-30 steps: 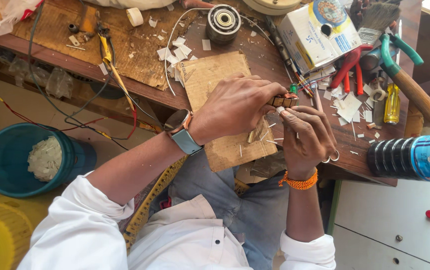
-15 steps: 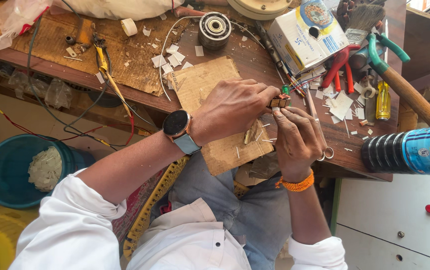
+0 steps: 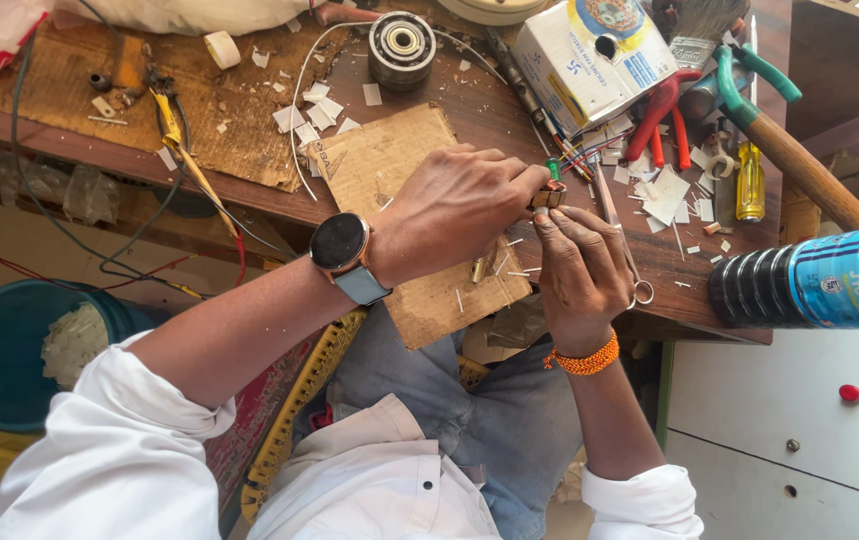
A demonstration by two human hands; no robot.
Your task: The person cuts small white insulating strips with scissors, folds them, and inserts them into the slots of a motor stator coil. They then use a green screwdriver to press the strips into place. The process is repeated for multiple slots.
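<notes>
At the near edge of the bench (image 3: 710, 300), just above the lap, the left hand (image 3: 455, 210) and right hand (image 3: 580, 265) meet over a small brown part (image 3: 550, 197), and the left grip is closed on it with thumb and fingertips while the right grip pinches it from below, fingers curled tight. Against the views of half a second and a second ago the two hands have kept the same pinch on the part; only the view has drifted a little, so the hands sit slightly nearer the centre, which I take to mean that the fine work on the part is in mid-course and not being set down. A smartwatch (image 3: 342, 245) sits on the left wrist and an orange bead bracelet (image 3: 582, 358) on the right. Under the hands lies a torn cardboard sheet (image 3: 390, 165) strewn with short pale slivers. Just beyond the part, thin coloured wires (image 3: 582, 155) run toward a white carton (image 3: 590, 50). To the right lie red-handled pliers (image 3: 660, 115), a yellow-handled screwdriver (image 3: 750, 180), white paper scraps (image 3: 665, 195) and a wooden hammer handle (image 3: 800, 170); a blue-labelled bottle (image 3: 820, 285) lies on its side at the bench edge. Farther off sit a round metal bearing (image 3: 402, 45) and a roll of tape (image 3: 220, 48). Off the bench to the left a blue tub (image 3: 10, 330) stands on the floor; a white cabinet (image 3: 780, 420) stands at right.
</notes>
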